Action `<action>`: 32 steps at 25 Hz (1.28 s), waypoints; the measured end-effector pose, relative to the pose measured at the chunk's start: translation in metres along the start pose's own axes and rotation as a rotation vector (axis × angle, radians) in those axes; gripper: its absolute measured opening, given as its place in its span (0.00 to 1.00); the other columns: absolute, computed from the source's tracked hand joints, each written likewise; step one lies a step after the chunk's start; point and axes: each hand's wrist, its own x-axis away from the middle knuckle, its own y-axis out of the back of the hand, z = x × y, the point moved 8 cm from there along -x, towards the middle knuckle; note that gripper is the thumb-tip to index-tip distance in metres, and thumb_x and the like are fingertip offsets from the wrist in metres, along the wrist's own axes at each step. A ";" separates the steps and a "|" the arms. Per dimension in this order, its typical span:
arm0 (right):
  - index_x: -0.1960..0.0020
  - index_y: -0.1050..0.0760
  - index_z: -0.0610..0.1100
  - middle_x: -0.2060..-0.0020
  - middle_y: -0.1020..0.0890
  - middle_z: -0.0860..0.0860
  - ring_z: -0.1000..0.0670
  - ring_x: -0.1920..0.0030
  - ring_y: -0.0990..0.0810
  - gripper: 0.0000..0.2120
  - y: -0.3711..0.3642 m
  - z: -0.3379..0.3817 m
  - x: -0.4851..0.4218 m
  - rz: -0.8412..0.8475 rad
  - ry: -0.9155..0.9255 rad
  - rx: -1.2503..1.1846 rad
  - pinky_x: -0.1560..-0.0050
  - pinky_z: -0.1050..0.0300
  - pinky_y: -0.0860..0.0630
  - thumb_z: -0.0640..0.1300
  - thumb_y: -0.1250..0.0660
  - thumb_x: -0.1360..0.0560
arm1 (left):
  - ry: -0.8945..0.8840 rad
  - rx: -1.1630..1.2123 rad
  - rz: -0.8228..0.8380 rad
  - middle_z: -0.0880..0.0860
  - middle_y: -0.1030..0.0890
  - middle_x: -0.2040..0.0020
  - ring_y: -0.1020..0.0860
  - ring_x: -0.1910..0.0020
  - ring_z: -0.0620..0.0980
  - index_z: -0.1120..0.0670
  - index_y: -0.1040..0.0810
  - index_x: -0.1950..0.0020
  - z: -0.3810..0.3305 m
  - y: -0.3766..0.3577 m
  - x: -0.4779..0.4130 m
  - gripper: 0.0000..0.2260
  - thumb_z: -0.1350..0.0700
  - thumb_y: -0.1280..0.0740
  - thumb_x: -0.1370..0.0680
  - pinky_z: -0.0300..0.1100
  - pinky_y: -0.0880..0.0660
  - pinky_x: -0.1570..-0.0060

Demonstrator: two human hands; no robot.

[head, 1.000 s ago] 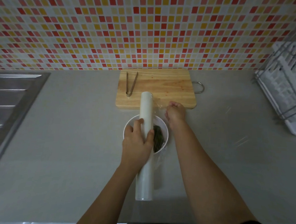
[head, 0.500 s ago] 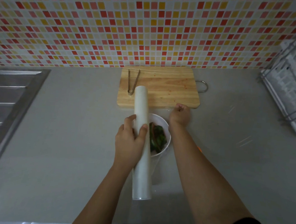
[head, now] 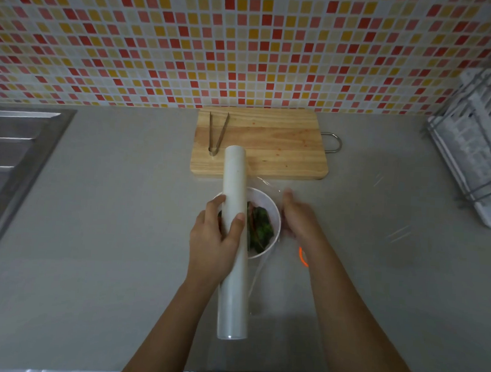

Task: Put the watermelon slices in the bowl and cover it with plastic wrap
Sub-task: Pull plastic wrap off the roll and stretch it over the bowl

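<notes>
Your left hand [head: 215,235] gripped the roll of plastic wrap [head: 233,294] around its middle, fingers curled over the left side and the thumb pressed on the right, holding the smooth, plain white cylinder lengthways, one end pointing at you and the other reaching over the near edge of the cutting board [head: 269,147]. The roll hung above the left half of the bowl [head: 276,216], a round white bowl standing on the matte grey counter [head: 106,235] just near the board. The watermelon slices [head: 260,225] lay inside it, showing dark green rind with thin streaks of red. A clear sheet of film [head: 267,184] stretched from the roll to the right, over the bowl, glinting at its far edge and hanging in a loose fold on the near side. Your right hand [head: 297,217] sat just right of the bowl at the film's edge, but it was blurred and I could not tell whether its fingers pinched the film. A curved orange shape [head: 303,257] showed beside your right wrist, too unclear to name. The board was pale grained wood, rectangular with rounded corners, a metal loop [head: 334,142] at its right end and slim metal tongs [head: 217,133] lying on its left part. A steel sink [head: 10,157] lay at the far left, a white dish rack [head: 476,148] with wire bars at the right, and a wall of small red, orange and cream tiles [head: 218,40] rose behind.
</notes>
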 end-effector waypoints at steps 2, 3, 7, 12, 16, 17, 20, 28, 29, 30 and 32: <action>0.46 0.22 0.39 0.46 0.19 0.39 0.41 0.44 0.22 0.27 -0.006 -0.009 0.017 -0.003 0.037 -0.036 0.40 0.46 0.27 0.60 0.45 0.25 | 0.010 0.012 0.010 0.57 0.22 0.47 0.23 0.51 0.55 0.51 0.32 0.33 0.000 -0.001 -0.001 0.20 0.48 0.35 0.23 0.47 0.26 0.51; 0.49 0.21 0.38 0.51 0.18 0.40 0.42 0.47 0.21 0.23 -0.002 -0.005 0.024 -0.091 0.099 -0.067 0.45 0.49 0.25 0.57 0.43 0.25 | 0.020 0.022 0.013 0.57 0.21 0.46 0.23 0.51 0.55 0.51 0.32 0.33 0.000 0.000 -0.002 0.20 0.48 0.35 0.23 0.47 0.26 0.50; 0.63 0.28 0.40 0.69 0.26 0.48 0.46 0.62 0.28 0.16 0.023 0.014 0.044 -0.402 0.245 -0.127 0.64 0.56 0.41 0.49 0.43 0.22 | 0.023 0.031 0.027 0.58 0.22 0.48 0.24 0.53 0.54 0.50 0.32 0.33 -0.003 -0.003 -0.004 0.20 0.48 0.35 0.23 0.44 0.29 0.54; 0.60 0.29 0.42 0.68 0.26 0.49 0.47 0.62 0.28 0.14 0.018 0.007 0.030 -0.285 0.280 -0.133 0.64 0.58 0.41 0.48 0.44 0.21 | 0.054 0.053 0.023 0.57 0.21 0.49 0.23 0.53 0.52 0.50 0.33 0.33 -0.006 -0.007 -0.004 0.20 0.46 0.36 0.23 0.45 0.27 0.54; 0.57 0.24 0.42 0.59 0.19 0.43 0.44 0.55 0.22 0.13 0.001 -0.015 0.017 -0.196 0.192 -0.294 0.52 0.49 0.26 0.50 0.41 0.23 | 0.113 0.058 0.025 0.49 0.21 0.56 0.23 0.57 0.48 0.47 0.30 0.34 0.004 -0.003 -0.004 0.19 0.45 0.37 0.23 0.43 0.28 0.55; 0.57 0.25 0.44 0.59 0.19 0.45 0.45 0.56 0.21 0.12 0.000 -0.016 0.015 -0.207 0.188 -0.308 0.51 0.50 0.25 0.50 0.41 0.23 | 0.163 0.094 0.044 0.47 0.21 0.58 0.22 0.56 0.48 0.46 0.30 0.34 0.010 -0.003 -0.006 0.18 0.44 0.38 0.23 0.43 0.27 0.54; 0.63 0.26 0.48 0.65 0.20 0.51 0.48 0.59 0.22 0.12 -0.005 -0.017 0.010 -0.185 0.178 -0.364 0.55 0.53 0.26 0.51 0.40 0.23 | 0.316 0.258 0.128 0.45 0.23 0.54 0.22 0.51 0.51 0.38 0.35 0.31 0.024 -0.008 -0.006 0.18 0.46 0.41 0.21 0.51 0.24 0.48; 0.58 0.26 0.42 0.62 0.20 0.43 0.44 0.59 0.22 0.14 0.000 -0.013 0.006 -0.246 0.235 -0.308 0.54 0.47 0.25 0.51 0.41 0.23 | 0.161 0.095 0.167 0.55 0.24 0.42 0.23 0.47 0.56 0.40 0.43 0.30 -0.001 -0.010 -0.008 0.35 0.42 0.28 0.32 0.53 0.24 0.49; 0.58 0.26 0.42 0.63 0.20 0.45 0.45 0.60 0.23 0.14 0.000 -0.014 0.006 -0.249 0.239 -0.319 0.55 0.49 0.25 0.51 0.41 0.23 | 0.181 0.087 0.157 0.56 0.24 0.41 0.23 0.46 0.56 0.45 0.43 0.29 0.002 -0.008 -0.010 0.38 0.46 0.26 0.33 0.54 0.24 0.48; 0.58 0.26 0.42 0.65 0.21 0.47 0.47 0.61 0.23 0.14 0.000 -0.015 0.006 -0.251 0.236 -0.322 0.57 0.50 0.26 0.51 0.41 0.23 | 0.205 0.087 0.135 0.55 0.23 0.42 0.23 0.47 0.56 0.48 0.40 0.29 0.006 -0.004 -0.012 0.36 0.48 0.26 0.33 0.53 0.23 0.48; 0.58 0.26 0.44 0.66 0.23 0.51 0.49 0.62 0.24 0.13 0.001 -0.015 0.006 -0.259 0.230 -0.313 0.59 0.54 0.28 0.51 0.41 0.22 | 0.241 0.114 0.097 0.53 0.21 0.45 0.22 0.51 0.52 0.49 0.32 0.34 0.013 0.004 -0.013 0.27 0.47 0.28 0.30 0.49 0.23 0.50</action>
